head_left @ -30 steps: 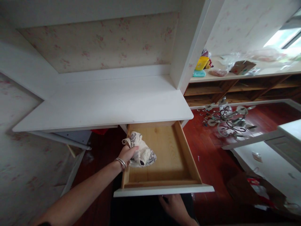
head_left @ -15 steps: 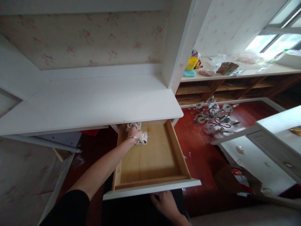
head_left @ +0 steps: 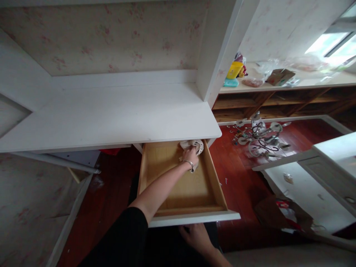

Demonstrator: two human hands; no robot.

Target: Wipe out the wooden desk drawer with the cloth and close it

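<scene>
Rag [head_left: 194, 145] is at the drawer's [head_left: 214, 178] far right corner, just under the desk [head_left: 111, 115] edge, left hand [head_left: 190, 154] clutching it. Right hand [head_left: 196, 236] sits below the drawer front, can't tell its grip.

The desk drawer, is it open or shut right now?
Open. The drawer is pulled well out from under the desk, its wooden bottom showing, with the left hand pressing a cloth at its back.
</scene>
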